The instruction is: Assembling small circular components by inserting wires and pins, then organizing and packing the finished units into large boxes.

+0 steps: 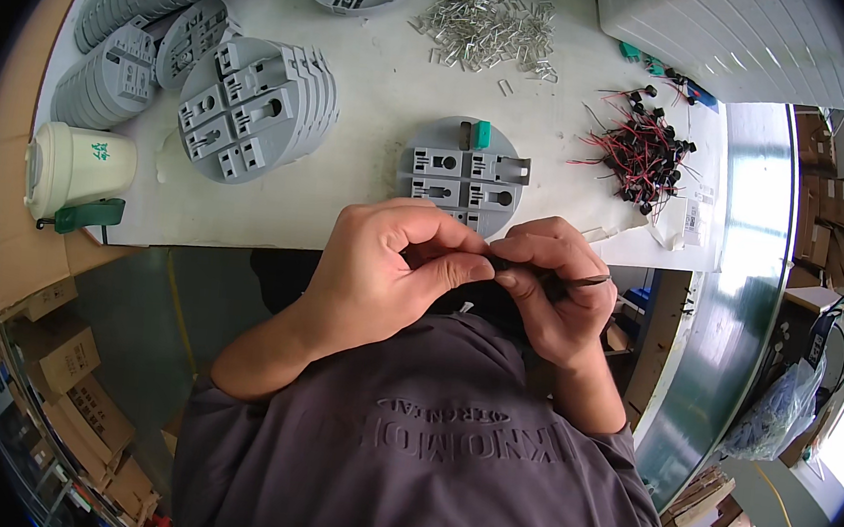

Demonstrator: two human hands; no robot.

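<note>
At the frame's centre, just below the grey slotted round base (463, 178), the left hand (380, 262) and right hand (562, 294) pinch a small dark piece (499, 263) between narrowed fingertips, best kept steady and lightly squeezed.

Matt plastic disc (464, 175), shiny metal clips (486, 30), matt cloth shirt (412, 494)
</note>
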